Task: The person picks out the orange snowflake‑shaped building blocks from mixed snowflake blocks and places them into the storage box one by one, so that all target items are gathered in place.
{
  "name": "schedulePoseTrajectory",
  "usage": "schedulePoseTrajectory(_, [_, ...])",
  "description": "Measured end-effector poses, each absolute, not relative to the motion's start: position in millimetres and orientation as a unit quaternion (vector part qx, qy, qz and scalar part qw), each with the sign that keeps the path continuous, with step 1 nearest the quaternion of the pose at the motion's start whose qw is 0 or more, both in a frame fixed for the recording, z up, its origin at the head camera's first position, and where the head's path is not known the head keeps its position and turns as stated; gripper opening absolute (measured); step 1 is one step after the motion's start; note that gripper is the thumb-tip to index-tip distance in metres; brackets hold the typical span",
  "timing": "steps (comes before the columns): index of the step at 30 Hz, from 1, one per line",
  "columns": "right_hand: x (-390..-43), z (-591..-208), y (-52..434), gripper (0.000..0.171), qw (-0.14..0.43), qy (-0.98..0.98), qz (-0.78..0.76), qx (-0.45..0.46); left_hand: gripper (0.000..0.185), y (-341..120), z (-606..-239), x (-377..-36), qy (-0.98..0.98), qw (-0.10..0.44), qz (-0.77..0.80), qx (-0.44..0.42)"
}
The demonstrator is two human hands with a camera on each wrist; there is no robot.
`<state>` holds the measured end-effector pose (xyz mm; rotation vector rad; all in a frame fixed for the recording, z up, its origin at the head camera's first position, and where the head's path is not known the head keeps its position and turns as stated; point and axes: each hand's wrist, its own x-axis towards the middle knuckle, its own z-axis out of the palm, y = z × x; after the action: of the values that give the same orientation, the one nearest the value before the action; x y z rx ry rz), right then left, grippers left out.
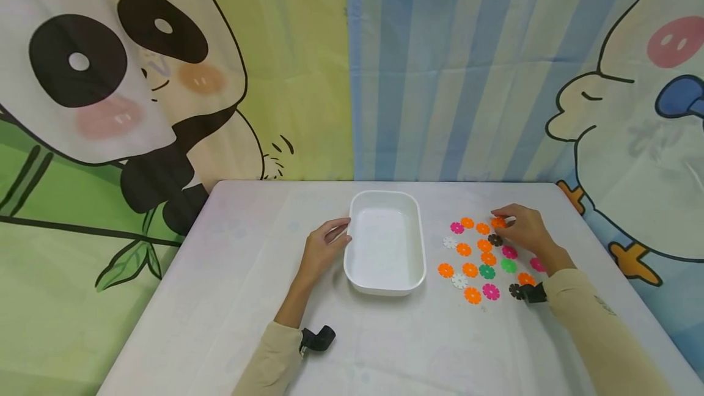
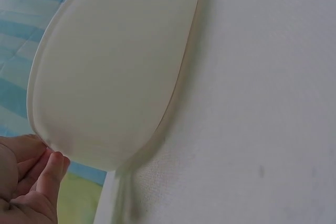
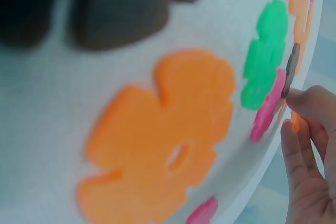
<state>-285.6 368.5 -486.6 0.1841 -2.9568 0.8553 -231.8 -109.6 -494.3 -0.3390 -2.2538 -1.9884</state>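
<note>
A white rectangular plastic tray point(image 1: 385, 289) stands on the table. My left hand point(image 1: 323, 249) is at its left side, thumb and fingertips holding the rim; in the left wrist view the hand point(image 2: 37, 179) shows at one end of the tray point(image 2: 110, 66). To the tray's right lie several flat, notched, flower-shaped plastic discs, among them a green disc point(image 1: 486, 271), a pink disc point(image 1: 491, 291) and a white disc point(image 1: 459, 281). At the far side of these, my right hand point(image 1: 525, 228) pinches an orange disc point(image 1: 498, 223), partly hidden by the fingers point(image 3: 310, 106) in the right wrist view.
The table point(image 1: 379, 353) has a white cover. Behind it hangs a cartoon-printed curtain point(image 1: 440, 72). Dark cameras sit on both wrists, the left camera point(image 1: 319, 338) beside the sleeve and the right camera point(image 1: 533, 293) close over a black disc point(image 1: 515, 291).
</note>
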Motion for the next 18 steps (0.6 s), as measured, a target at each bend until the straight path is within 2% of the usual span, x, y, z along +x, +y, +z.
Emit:
schedulePoseTrajectory(10, [-282, -487, 372, 0.055, -0.012, -0.951, 0.31, -0.009, 0.039, -110, -486, -226, -0.747, 0.046, -0.654, -0.109])
schedulePoseTrajectory(18, [-288, -482, 371, 0.052, -0.031, -0.956, 0.29, -0.029, 0.037, -110, -495, -230, -0.747, 0.063, -0.652, -0.11])
